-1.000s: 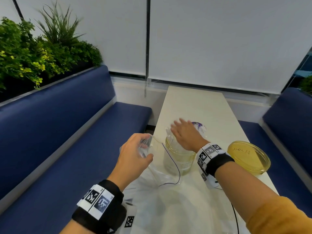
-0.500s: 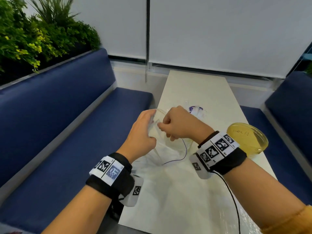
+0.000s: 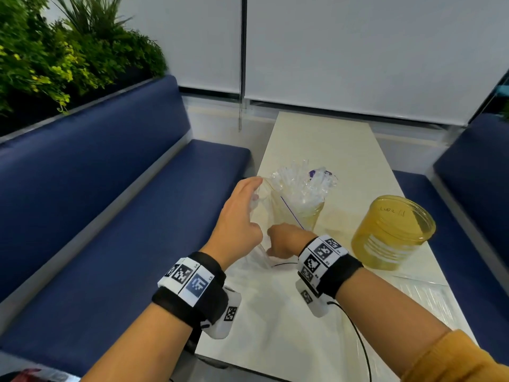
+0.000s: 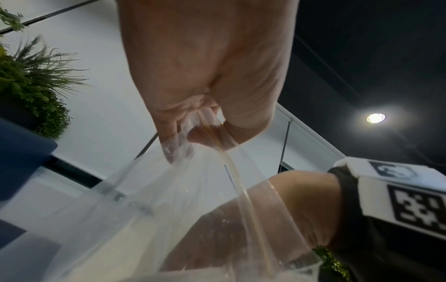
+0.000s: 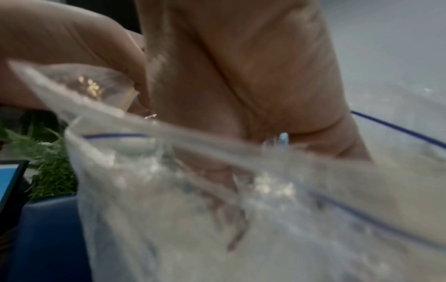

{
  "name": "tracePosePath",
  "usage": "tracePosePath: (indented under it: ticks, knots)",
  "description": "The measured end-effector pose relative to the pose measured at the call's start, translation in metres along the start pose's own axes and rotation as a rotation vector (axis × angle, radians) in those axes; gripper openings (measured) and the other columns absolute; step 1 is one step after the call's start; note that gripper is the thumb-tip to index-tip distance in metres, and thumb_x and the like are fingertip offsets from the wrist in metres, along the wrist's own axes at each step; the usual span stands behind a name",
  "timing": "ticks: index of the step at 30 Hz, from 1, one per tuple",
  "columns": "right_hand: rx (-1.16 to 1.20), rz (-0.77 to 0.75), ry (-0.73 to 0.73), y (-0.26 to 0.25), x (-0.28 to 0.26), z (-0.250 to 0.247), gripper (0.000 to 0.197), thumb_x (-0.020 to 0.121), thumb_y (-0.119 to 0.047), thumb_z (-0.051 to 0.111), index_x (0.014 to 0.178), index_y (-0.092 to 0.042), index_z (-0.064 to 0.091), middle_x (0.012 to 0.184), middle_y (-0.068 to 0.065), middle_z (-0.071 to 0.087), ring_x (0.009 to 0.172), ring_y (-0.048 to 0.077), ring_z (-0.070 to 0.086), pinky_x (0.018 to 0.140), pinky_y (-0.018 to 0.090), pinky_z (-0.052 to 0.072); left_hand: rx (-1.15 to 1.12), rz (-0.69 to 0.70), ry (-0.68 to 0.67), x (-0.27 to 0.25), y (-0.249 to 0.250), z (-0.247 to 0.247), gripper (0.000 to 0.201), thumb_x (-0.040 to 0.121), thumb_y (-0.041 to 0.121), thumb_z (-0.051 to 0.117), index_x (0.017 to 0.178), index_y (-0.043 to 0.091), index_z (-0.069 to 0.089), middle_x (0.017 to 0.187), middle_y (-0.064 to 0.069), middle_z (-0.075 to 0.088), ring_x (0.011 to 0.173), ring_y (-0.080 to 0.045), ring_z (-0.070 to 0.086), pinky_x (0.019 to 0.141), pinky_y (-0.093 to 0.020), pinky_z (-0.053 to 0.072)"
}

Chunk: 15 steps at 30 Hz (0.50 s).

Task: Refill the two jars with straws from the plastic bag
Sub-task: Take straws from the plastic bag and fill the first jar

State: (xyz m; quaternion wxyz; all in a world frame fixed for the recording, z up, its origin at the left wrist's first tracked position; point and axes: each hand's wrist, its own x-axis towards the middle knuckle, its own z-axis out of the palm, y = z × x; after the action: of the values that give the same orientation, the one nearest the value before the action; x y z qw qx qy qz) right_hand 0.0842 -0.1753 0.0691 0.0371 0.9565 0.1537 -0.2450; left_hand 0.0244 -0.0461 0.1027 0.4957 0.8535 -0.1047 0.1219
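Note:
A clear zip plastic bag stands raised on the white table. My left hand pinches its rim between thumb and fingers and holds the mouth up. My right hand reaches down inside the bag; its fingers are hidden by plastic and blur. Just behind the bag stands a jar with several wrapped straws sticking out. A second yellow-tinted jar stands to the right with no straws showing.
Blue bench seats run along both sides of the narrow table, with plants behind the left one. A black cable trails from my right wrist. Clear plastic lies at the table's near right.
My right hand left the top of the straw jar, came to the bag's mouth and has gone down inside it. My left hand has kept hold of the bag's rim.

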Motion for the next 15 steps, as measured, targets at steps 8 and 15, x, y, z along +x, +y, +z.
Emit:
tracePosePath:
  ticks: [8, 15]
  knots:
    - [0.154, 0.015, -0.028, 0.004, -0.018, -0.017, 0.035, 0.103, -0.016, 0.046, 0.136, -0.005, 0.049, 0.128, 0.015, 0.058, 0.099, 0.032, 0.065, 0.079, 0.037, 0.054, 0.127, 0.071, -0.07, -0.007, -0.007, -0.001, 0.078, 0.077, -0.002, 0.067, 0.147, 0.024, 0.043, 0.145, 0.012, 0.044, 0.112, 0.002, 0.054, 0.087, -0.002, 0.042]
    - [0.17, -0.053, 0.102, 0.009, -0.068, -0.076, 0.036, 0.102, -0.022, 0.052, 0.134, -0.005, 0.057, 0.121, 0.014, 0.067, 0.101, 0.031, 0.07, 0.082, 0.036, 0.056, 0.326, 0.065, -0.174, -0.011, -0.003, 0.009, 0.101, 0.066, 0.046, 0.089, 0.15, 0.029, 0.036, 0.15, 0.016, 0.038, 0.13, -0.005, 0.041, 0.107, -0.023, 0.032]
